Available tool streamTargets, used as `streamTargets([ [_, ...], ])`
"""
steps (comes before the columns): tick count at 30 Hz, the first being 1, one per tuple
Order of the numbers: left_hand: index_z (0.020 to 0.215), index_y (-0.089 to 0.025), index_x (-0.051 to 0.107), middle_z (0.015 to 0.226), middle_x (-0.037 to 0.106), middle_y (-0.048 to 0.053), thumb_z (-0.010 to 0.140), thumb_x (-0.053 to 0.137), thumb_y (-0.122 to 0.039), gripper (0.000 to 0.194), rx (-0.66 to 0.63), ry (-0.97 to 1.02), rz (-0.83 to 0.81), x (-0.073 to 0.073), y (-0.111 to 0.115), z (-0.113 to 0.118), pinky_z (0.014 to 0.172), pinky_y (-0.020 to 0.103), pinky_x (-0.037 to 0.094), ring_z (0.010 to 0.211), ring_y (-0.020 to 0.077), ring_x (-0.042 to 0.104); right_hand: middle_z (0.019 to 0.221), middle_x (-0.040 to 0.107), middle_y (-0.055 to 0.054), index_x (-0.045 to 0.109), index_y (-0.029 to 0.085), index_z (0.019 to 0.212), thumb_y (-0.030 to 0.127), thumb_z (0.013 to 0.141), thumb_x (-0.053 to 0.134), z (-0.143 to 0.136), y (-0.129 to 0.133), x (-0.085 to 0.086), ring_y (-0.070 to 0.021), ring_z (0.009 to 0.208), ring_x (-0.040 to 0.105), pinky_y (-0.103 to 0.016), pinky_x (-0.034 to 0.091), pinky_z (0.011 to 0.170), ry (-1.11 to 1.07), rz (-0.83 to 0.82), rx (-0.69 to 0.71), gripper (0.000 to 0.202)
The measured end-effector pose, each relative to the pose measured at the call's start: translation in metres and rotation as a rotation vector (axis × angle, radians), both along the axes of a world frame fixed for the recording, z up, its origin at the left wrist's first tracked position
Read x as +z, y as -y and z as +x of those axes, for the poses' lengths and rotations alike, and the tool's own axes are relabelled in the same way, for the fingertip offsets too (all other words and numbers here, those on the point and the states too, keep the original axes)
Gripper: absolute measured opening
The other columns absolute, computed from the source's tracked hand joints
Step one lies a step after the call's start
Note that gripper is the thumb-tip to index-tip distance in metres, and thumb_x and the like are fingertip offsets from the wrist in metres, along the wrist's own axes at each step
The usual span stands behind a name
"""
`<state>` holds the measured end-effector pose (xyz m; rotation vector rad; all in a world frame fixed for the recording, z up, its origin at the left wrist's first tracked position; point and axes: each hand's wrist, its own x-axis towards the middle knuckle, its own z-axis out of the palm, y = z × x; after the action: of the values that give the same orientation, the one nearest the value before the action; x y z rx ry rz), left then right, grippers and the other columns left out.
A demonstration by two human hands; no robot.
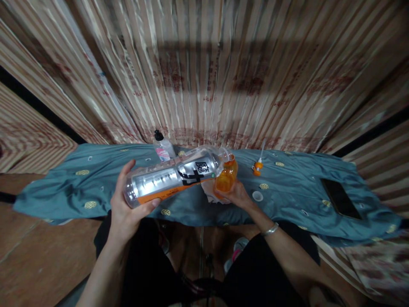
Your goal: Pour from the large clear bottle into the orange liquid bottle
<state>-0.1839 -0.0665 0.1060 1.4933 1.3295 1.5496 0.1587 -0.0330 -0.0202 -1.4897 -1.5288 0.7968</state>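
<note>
My left hand is wrapped round the base of a large clear plastic bottle with a silver and orange label. The bottle is tipped to the right, its neck over the mouth of a small orange see-through bottle. Around the lower part of that orange bottle my right hand is closed, keeping it nearly upright. Whether liquid is flowing between the two I cannot make out. To the right lies an orange pump top with a pale tube. A whitish crumpled piece is under the orange bottle.
A clear pump bottle with a black top stands at the back left of the cloth-covered table. On the right are a round white cap and a dark phone. Striped curtains hang close behind.
</note>
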Motion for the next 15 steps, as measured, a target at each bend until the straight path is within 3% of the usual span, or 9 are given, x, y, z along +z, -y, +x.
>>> streamTargets([
  [8,0.153,-0.022,0.058,0.125,0.074,0.007,0.049,0.101,-0.052,0.117,0.006,-0.036,0.050,-0.0027,-0.0009,-0.0043,0.093,0.025,0.059,0.108,0.0215,0.072,0.115,0.078,-0.014,0.065,0.023,0.114,0.045,0.062,0.095,-0.0015,-0.0003,0.0055,-0.0416,0.115,0.076,-0.063,0.062,0.102,0.025,-0.055,-0.043,0.064],
  [15,0.155,-0.028,0.058,0.128,0.074,0.006,0.050,0.102,-0.046,0.115,-0.042,-0.015,0.059,-0.0050,-0.0026,-0.0083,0.095,0.027,0.059,0.109,0.0214,0.073,0.119,0.078,-0.013,0.063,0.022,0.117,0.046,0.062,0.094,-0.0009,-0.0005,0.0005,-0.0373,0.109,0.077,-0.058,0.064,0.100,0.037,-0.027,-0.052,0.067],
])
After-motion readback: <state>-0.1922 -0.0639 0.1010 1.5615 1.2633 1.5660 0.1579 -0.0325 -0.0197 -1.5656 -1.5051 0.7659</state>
